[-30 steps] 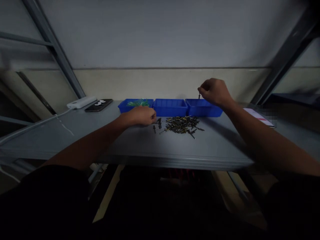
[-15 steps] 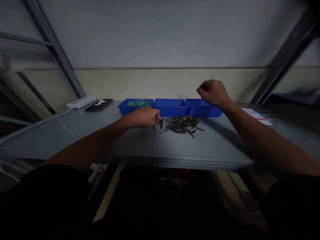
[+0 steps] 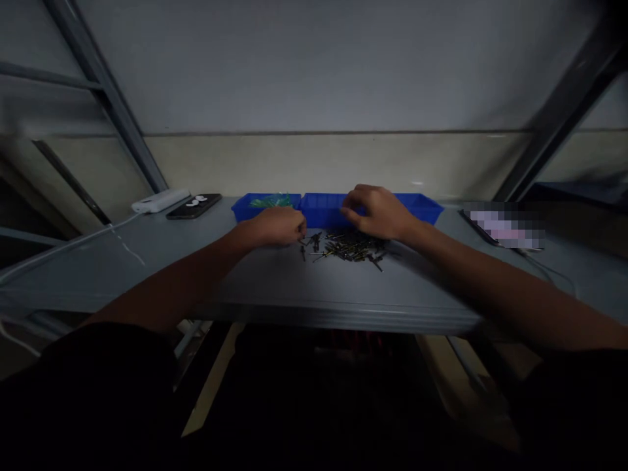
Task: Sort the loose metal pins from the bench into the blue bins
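Observation:
A heap of small, thin metal pieces, dark and brass-coloured like pins or rivets, lies on the grey table. My left hand is closed at the heap's left edge, fingers curled down; what it pinches, if anything, is hidden. Over the back right of the heap hovers my right hand, its thumb and fingers curved and apart, with nothing visible between them. Behind the hands stand three blue bins in a row: the left bin holds green plastic, while my right hand partly covers the middle bin and right bin.
At the left lie a black phone with white earbuds on it and a white power bank with a cable. A dark flat device, partly blurred out, rests at the right. A wall rises behind the table.
My right hand has come down and left from above the right bin to the heap, and its fingers have parted. My left hand has shifted slightly left, still closed.

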Tool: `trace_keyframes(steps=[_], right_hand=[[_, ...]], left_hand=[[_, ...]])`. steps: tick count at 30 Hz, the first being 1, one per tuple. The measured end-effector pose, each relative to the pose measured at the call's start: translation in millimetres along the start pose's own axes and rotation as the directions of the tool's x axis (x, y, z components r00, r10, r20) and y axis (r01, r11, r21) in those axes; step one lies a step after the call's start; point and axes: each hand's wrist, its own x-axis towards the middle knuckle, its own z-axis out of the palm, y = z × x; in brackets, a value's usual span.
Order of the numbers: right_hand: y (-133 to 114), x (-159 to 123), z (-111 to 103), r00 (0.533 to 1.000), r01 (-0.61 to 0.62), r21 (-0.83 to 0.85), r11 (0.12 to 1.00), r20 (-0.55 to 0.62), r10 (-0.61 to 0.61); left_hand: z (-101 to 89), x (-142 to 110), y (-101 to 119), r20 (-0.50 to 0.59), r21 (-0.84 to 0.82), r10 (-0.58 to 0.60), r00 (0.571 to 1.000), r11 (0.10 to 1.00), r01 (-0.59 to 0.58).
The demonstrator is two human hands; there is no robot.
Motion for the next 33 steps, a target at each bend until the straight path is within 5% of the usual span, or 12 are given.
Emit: trace_keyframes(steps=[17,25,33], right_hand=[[-17,-4,4,0.993,0.075,0.051,0.996,0.085,-0.079],[-19,-5,11,0.992,0.094,0.093,0.991,0.074,-0.101],[-19,-5,11,0.998,0.046,0.041,0.998,0.042,-0.048]], left_hand=[[-4.4,-3,7,-0.030,0.057,-0.041,0.999,0.997,0.043],[-14.8,-5,10,-0.220,-0.027,0.072,0.973,0.996,-0.080],[-10.5,-3,14,-0.397,-0.079,0.182,0.900,0.970,-0.231]])
